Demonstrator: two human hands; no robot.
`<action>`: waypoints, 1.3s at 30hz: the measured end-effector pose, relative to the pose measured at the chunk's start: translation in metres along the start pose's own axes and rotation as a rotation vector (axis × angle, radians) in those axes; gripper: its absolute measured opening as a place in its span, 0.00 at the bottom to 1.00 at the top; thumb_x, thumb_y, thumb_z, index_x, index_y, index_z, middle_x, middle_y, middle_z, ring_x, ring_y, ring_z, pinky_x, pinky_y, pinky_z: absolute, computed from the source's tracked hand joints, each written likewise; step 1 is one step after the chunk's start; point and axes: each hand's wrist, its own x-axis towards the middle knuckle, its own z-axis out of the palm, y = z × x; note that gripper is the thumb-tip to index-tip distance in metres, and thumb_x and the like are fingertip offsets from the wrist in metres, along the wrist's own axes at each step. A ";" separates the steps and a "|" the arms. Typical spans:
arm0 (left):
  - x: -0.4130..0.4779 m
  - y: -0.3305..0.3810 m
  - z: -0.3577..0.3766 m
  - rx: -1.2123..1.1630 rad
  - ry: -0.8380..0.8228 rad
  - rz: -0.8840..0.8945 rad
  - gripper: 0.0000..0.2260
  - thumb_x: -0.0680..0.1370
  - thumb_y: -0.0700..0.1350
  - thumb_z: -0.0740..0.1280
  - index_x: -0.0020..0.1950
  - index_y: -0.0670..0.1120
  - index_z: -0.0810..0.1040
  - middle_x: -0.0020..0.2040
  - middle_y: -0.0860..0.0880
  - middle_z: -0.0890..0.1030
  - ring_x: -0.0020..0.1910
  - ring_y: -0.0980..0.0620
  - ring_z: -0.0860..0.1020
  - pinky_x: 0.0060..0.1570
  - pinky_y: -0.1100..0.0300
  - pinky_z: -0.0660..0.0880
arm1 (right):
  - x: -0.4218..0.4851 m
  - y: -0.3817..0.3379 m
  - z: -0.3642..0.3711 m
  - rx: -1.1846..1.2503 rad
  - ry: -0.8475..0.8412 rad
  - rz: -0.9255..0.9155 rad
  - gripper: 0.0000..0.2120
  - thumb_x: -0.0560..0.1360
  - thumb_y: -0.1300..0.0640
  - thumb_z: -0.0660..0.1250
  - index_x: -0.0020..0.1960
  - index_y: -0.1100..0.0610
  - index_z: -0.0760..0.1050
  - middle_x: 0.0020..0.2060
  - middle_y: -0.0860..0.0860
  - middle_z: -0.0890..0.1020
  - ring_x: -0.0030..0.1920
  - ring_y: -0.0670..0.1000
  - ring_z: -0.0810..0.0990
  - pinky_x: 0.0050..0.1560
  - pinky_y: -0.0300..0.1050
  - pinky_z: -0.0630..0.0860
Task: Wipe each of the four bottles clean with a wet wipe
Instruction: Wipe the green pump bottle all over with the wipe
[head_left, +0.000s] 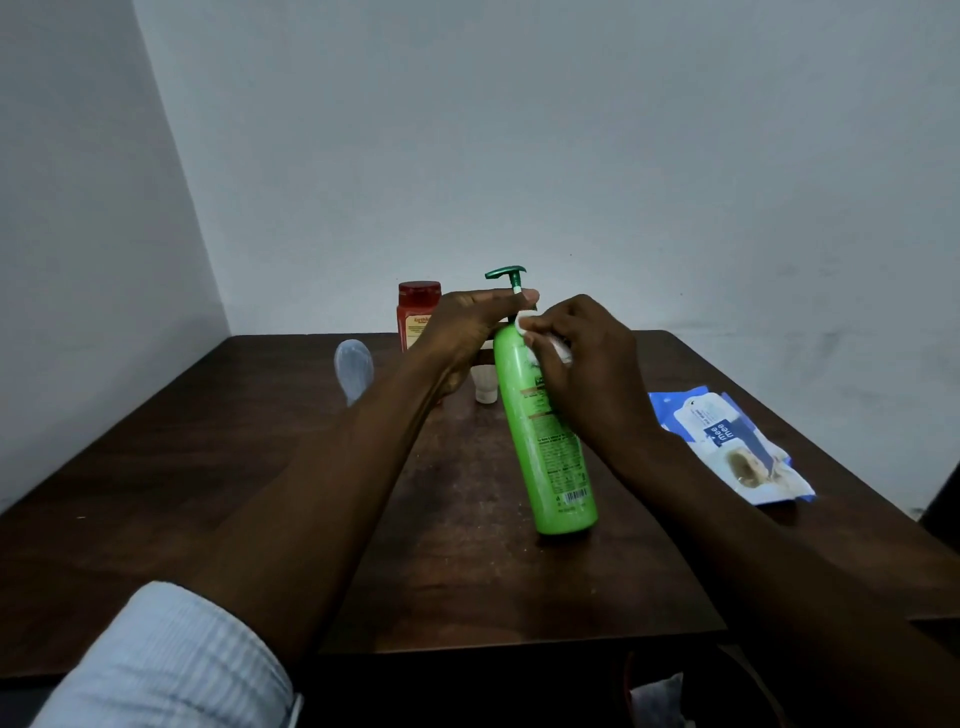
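A tall green pump bottle (550, 441) stands tilted on the dark wooden table (208, 493), its base on the tabletop. My left hand (467, 327) grips its neck just under the green pump head (506, 274). My right hand (587, 364) holds a white wet wipe (540, 335) pressed against the bottle's upper shoulder. Behind my left hand stands a red-capped bottle (415, 312), a pale translucent bottle (354, 369) lies to its left, and a small white bottle (485, 387) shows between my hands.
A blue and white wet-wipe pack (727, 447) lies flat at the table's right side. Grey walls close in behind and to the left. The table's front edge runs just above my rolled-up light sleeve (171, 670).
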 end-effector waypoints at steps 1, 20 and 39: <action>0.000 0.000 0.000 0.002 0.011 0.000 0.09 0.73 0.47 0.77 0.50 0.45 0.88 0.42 0.48 0.87 0.36 0.53 0.84 0.35 0.60 0.79 | -0.001 -0.002 0.001 -0.007 -0.019 -0.012 0.06 0.75 0.63 0.70 0.50 0.63 0.84 0.42 0.57 0.80 0.45 0.54 0.79 0.46 0.43 0.73; 0.001 -0.008 0.005 0.192 0.021 0.067 0.12 0.76 0.50 0.75 0.47 0.41 0.88 0.38 0.44 0.85 0.35 0.51 0.80 0.38 0.57 0.78 | -0.004 0.003 -0.003 -0.228 -0.269 -0.188 0.06 0.75 0.58 0.71 0.51 0.53 0.85 0.48 0.55 0.80 0.49 0.60 0.78 0.48 0.51 0.66; 0.008 -0.005 -0.006 0.242 0.007 0.034 0.07 0.75 0.50 0.76 0.39 0.49 0.88 0.38 0.50 0.87 0.36 0.58 0.84 0.34 0.63 0.79 | -0.118 0.003 -0.045 -0.313 -0.668 -0.474 0.15 0.72 0.49 0.59 0.45 0.49 0.84 0.43 0.47 0.82 0.42 0.50 0.82 0.41 0.43 0.79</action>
